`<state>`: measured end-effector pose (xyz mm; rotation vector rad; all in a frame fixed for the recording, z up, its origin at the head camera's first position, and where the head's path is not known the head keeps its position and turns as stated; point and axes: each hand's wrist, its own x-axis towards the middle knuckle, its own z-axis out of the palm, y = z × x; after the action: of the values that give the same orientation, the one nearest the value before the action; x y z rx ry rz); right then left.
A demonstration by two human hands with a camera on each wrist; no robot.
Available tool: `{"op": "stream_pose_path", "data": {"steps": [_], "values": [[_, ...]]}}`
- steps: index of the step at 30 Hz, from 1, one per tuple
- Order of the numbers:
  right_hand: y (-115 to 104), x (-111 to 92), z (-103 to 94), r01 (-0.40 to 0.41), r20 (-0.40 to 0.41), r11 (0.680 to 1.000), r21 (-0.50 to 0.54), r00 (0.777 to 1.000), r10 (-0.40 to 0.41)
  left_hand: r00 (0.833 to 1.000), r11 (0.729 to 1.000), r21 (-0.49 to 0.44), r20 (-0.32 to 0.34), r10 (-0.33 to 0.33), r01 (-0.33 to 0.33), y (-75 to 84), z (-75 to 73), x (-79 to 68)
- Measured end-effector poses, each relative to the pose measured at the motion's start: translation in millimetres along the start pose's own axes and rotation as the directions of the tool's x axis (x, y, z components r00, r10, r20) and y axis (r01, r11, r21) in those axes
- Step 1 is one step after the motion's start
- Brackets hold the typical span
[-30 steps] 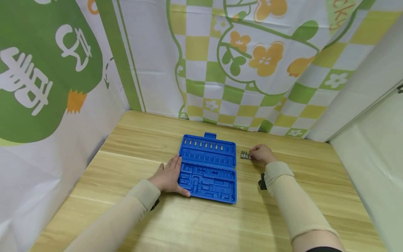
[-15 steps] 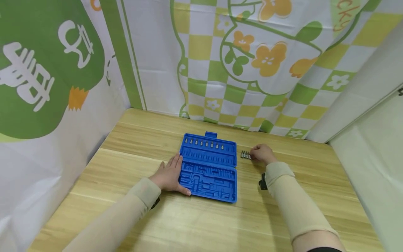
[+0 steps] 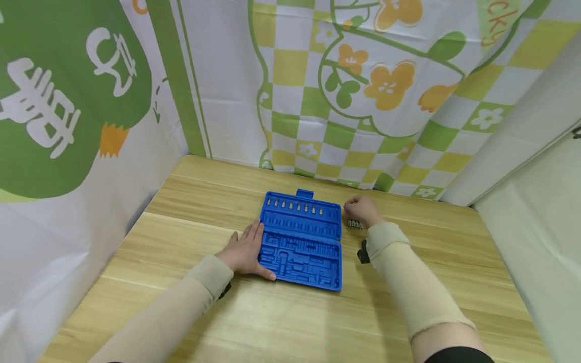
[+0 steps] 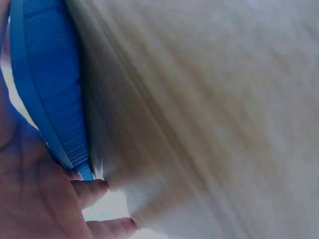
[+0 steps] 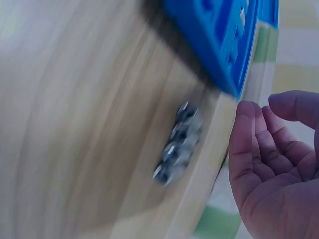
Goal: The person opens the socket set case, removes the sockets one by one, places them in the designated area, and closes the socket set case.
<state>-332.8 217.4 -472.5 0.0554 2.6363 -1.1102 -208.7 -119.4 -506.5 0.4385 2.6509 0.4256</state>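
Observation:
An opened blue plastic bit case (image 3: 301,229) lies flat, its moulded slots facing up. Several small metal screwdriver bits (image 3: 298,206) stand in a row along its far half, with slots at the right end unfilled. The left hand (image 3: 245,254) rests along the case's left edge, fingers straight, thumb at the near corner. By the far right corner, the right hand (image 3: 363,209) hovers with thumb and fingertips drawn together, pinching a small bit that the fingers hide. Below it, a short row of loose bits (image 5: 179,144) lies on the table.
The wooden table (image 3: 281,327) runs back to a patterned green, white and yellow curtain (image 3: 317,126). Another printed cloth (image 3: 113,201) hangs on the left, and a pale panel (image 3: 535,212) borders the right side. The case's latch tab (image 3: 304,193) sticks out toward the curtain.
The right hand has left the right end of the loose row and moved left and away, to the case's far right corner. The left hand stays against the case.

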Motion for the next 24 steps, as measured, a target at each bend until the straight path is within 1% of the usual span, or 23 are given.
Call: {"op": "stream_pose_path", "data": {"steps": [2, 6, 11, 17, 21, 24], "values": [[-11.0, 3.4, 6.6, 0.009, 0.003, 1.000, -0.010, 1.000, -0.009, 1.000, 1.000, 0.001, 0.000, -0.003, 0.003, -0.9, -0.3, 0.0], [-29.4, 10.2, 17.5, 0.014, -0.004, 0.997, -0.078, 1.000, -0.014, 1.000, 1.000, -0.005, -0.002, -0.001, 0.001, -1.9, 0.6, -0.4], [-43.4, 18.1, 32.2, 0.009, 0.008, 0.994, -0.109, 1.000, -0.009, 1.000, 1.000, -0.004, -0.006, -0.004, 0.004, -1.8, 2.0, -1.4], [-44.8, 21.8, 45.5, -0.005, -0.030, 0.984, -0.176, 1.000, 0.000, 1.000, 1.000, -0.011, -0.009, -0.004, 0.003, 1.3, -0.8, -3.0], [-40.1, 23.4, 51.7, -0.020, -0.066, 0.988, -0.153, 0.998, 0.010, 1.000, 1.000, -0.013, -0.005, -0.007, 0.007, 1.4, -0.2, -1.9], [-39.0, 24.3, 55.8, -0.015, -0.091, 0.986, -0.166, 0.996, 0.000, 1.000, 1.000, -0.019, -0.007, -0.011, 0.011, 0.7, 0.5, -1.4]]}}
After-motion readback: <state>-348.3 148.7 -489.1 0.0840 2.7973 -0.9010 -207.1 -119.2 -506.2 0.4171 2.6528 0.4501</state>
